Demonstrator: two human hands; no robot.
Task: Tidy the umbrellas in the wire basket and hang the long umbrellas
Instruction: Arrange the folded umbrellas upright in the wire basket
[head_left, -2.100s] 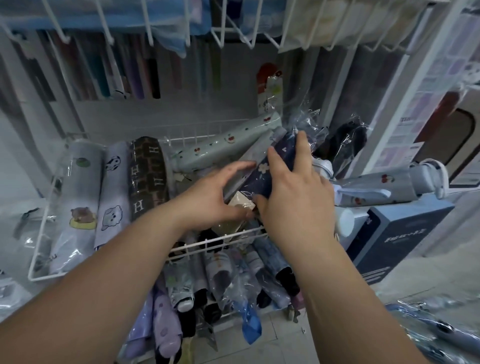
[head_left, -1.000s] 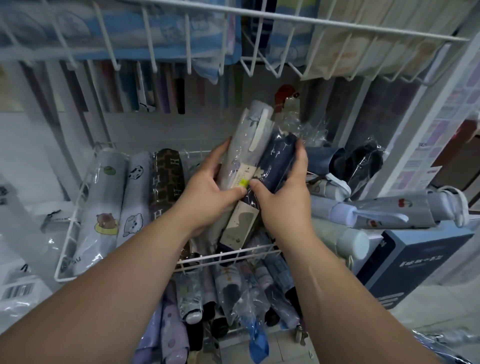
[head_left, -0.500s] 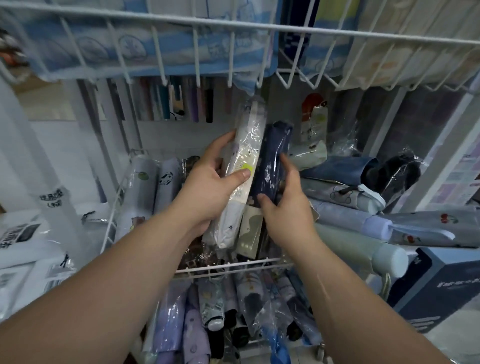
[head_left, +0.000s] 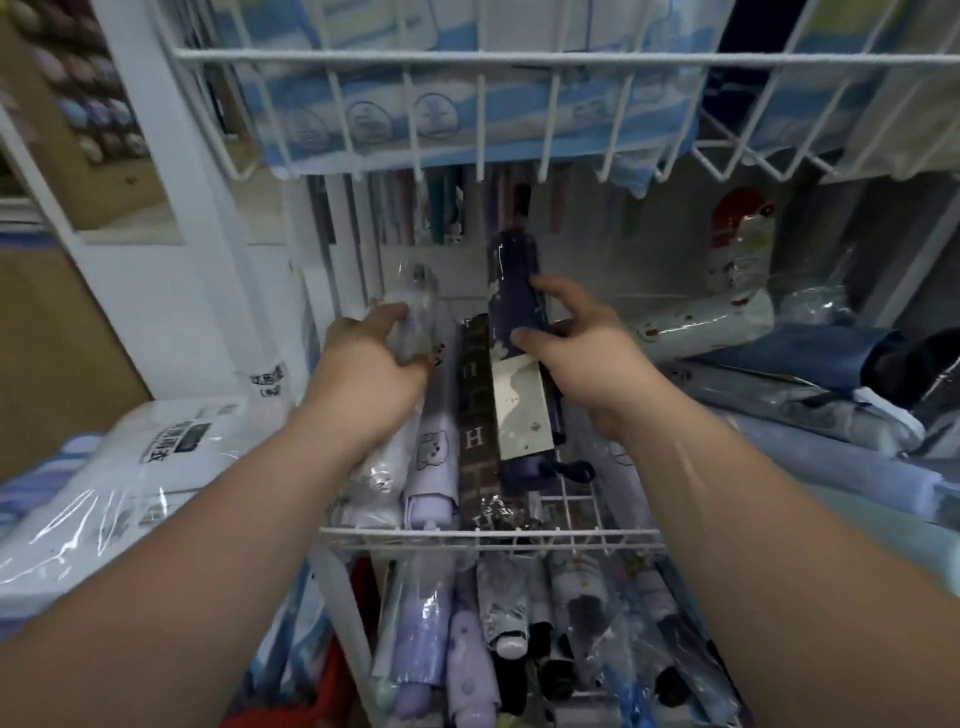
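Observation:
A white wire basket (head_left: 488, 535) holds folded umbrellas in clear sleeves. My left hand (head_left: 371, 364) grips a pale grey-white wrapped umbrella (head_left: 415, 306) at the basket's left side. My right hand (head_left: 571, 343) grips a navy folded umbrella (head_left: 514, 291) with a pale paper tag (head_left: 522, 410), lying lengthwise in the basket's middle. Between them lie a dark brown H-patterned umbrella (head_left: 474, 415) and a lilac bear-print umbrella (head_left: 434, 467). Bare wire floor shows to the right of the navy one.
An upper wire shelf (head_left: 467, 104) with blue-and-white packets hangs just above. A lower basket (head_left: 519, 649) is packed with folded umbrellas. More wrapped umbrellas pile at the right (head_left: 805, 415). Wrapped white packs (head_left: 171, 447) lie at the left by a white upright post (head_left: 171, 156).
Both hands have separated the two umbrellas they held together: the left moved the pale one to the basket's left, the right laid the navy one down lengthwise. The view tilted up and left.

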